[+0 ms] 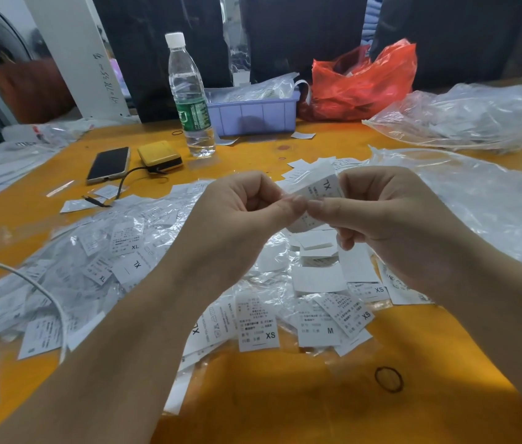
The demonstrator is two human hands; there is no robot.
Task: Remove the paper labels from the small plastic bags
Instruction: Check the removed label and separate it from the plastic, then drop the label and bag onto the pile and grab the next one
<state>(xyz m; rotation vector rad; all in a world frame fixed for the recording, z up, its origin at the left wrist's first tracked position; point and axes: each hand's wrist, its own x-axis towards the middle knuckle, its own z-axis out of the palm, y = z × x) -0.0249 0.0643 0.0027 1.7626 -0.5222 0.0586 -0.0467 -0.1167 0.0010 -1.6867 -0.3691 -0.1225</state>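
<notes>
Above the middle of the orange table, my left hand and my right hand meet thumb to thumb. Together they pinch one small plastic bag with a white paper label marked XL inside. The label sticks up behind my thumbs, and part of the bag hangs below them. Beneath my hands lies a heap of small bags with labels, reading XL, XS and M. Bare white labels are stacked just under my right hand.
At the back stand a water bottle, a purple tray with bags, and a red plastic bag. A phone and a yellow box lie left. Large clear bags fill the right. A rubber band lies near.
</notes>
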